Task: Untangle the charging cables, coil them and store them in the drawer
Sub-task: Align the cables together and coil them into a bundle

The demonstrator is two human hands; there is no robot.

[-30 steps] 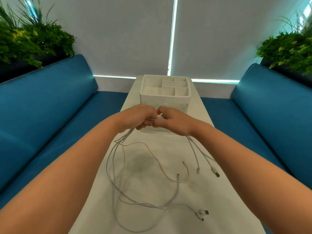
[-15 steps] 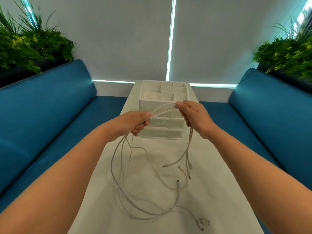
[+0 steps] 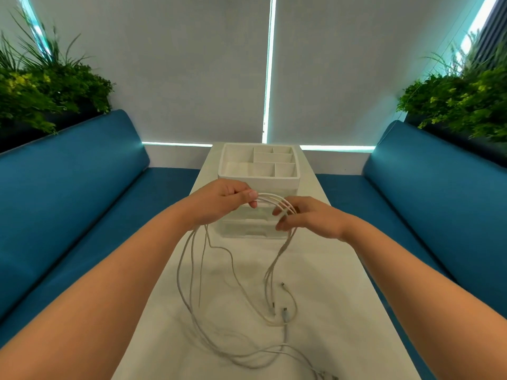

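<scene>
White cables [image 3: 270,199] arch between left hand [image 3: 222,201] and right hand [image 3: 307,216] grips.

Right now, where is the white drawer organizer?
In the head view, the white drawer organizer stands at the far end of the white table, centred, just behind both hands holding the cables.

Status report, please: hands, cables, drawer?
Left hand and right hand both pinch the cables. Ends trail loose on table, uncoiled. Drawer unit behind hands, drawers closed. Nothing blocking.
</scene>
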